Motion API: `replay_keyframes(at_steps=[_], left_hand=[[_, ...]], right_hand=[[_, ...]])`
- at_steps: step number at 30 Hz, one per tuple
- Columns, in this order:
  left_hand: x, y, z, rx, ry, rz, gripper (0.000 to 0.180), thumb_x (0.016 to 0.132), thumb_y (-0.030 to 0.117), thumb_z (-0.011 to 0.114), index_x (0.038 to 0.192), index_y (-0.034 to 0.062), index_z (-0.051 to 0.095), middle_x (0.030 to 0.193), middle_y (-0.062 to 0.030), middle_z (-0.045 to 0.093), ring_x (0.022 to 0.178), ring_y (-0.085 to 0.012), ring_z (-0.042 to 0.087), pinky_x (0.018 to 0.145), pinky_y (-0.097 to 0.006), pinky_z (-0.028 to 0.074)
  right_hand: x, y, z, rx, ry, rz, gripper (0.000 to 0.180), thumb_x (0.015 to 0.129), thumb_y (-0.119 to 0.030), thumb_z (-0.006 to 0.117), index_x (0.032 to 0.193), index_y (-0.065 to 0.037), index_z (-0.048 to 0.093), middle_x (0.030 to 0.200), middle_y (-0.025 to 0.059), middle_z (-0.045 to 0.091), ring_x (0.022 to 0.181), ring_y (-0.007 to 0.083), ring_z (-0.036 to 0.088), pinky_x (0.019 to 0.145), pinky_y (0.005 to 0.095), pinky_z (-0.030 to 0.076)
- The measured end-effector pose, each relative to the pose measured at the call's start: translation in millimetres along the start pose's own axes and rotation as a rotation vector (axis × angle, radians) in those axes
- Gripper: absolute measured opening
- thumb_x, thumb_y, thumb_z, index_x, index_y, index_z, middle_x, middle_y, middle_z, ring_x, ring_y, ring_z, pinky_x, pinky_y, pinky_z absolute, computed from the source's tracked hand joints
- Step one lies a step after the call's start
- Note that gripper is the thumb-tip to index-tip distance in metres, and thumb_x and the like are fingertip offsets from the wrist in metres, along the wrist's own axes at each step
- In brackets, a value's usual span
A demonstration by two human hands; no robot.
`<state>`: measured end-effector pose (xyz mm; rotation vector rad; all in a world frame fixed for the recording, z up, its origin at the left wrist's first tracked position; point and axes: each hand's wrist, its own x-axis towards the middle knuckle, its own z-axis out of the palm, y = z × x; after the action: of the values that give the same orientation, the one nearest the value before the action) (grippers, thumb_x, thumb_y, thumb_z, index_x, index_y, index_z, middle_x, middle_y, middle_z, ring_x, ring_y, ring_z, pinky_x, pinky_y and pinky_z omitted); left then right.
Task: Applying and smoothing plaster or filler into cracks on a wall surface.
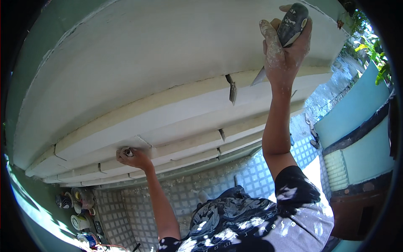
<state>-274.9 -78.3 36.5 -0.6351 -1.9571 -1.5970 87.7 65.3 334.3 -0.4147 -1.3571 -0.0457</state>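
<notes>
My right hand [286,63], dusted with white, is raised at the upper right and closed round a scraper's thick dark grey handle [292,25]. A pale metal blade [259,77] shows beside the wrist, close to the cream ledge. Lower at the left, my left hand [133,159] is closed on a putty knife whose round handle end [128,152] pokes out of the fist. Its thin blade edge [145,141] lies against the stepped white moulding [180,126]. Most of both tools is hidden by my fingers.
A smooth white surface [159,46] spreads above the stepped ledges, which have dark slots [231,90]. Below lies a splattered tiled floor [168,189]. Cans and tubs [79,221] stand at the lower left. Turquoise wall panels [357,113] and leaves [371,50] are at the right.
</notes>
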Motion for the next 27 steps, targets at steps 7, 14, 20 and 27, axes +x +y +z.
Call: replay_keyframes(at_steps=[7, 14, 20, 27], left_hand=[[1, -9, -2, -0.072, -0.013, 0.113, 0.009, 0.084, -0.003, 0.06, 0.091, 0.0006, 0.054, 0.116, -0.0144, 0.043, 0.109, -0.0299, 0.047, 0.086, -0.043, 0.043], [-5, -4, -3, -0.158, -0.023, 0.12, 0.008, 0.085, -0.004, 0.057, 0.09, 0.0011, 0.054, 0.116, -0.0129, 0.043, 0.109, -0.029, 0.047, 0.087, -0.041, 0.044], [-3, -6, -4, -0.206, -0.051, 0.073, 0.012, 0.083, -0.009, 0.055, 0.089, 0.001, 0.054, 0.117, -0.0122, 0.043, 0.107, -0.0278, 0.047, 0.087, -0.039, 0.045], [-3, -8, 0, -0.106, -0.003, 0.099, 0.016, 0.082, -0.009, 0.056, 0.096, -0.0019, 0.056, 0.118, -0.0133, 0.044, 0.107, -0.0287, 0.049, 0.087, -0.04, 0.045]], right_hand=[[-3, 10, 15, -0.269, 0.164, -0.186, 0.039, 0.082, 0.003, 0.07, 0.112, -0.006, 0.047, 0.075, 0.0015, 0.056, 0.054, 0.0054, 0.043, 0.047, 0.0197, 0.035], [-8, -5, 15, 0.085, 0.346, -0.002, 0.036, 0.083, 0.001, 0.071, 0.106, -0.008, 0.045, 0.075, 0.0026, 0.056, 0.053, 0.0064, 0.042, 0.044, 0.0217, 0.035], [-2, -28, 15, -0.194, 0.039, -0.145, 0.033, 0.079, 0.002, 0.075, 0.094, -0.007, 0.048, 0.077, 0.0012, 0.061, 0.055, 0.0051, 0.049, 0.046, 0.0186, 0.038], [-15, -33, 42, 0.109, 0.221, 0.173, 0.035, 0.084, 0.002, 0.066, 0.114, -0.001, 0.046, 0.07, -0.0007, 0.049, 0.059, 0.0046, 0.046, 0.051, 0.021, 0.039]])
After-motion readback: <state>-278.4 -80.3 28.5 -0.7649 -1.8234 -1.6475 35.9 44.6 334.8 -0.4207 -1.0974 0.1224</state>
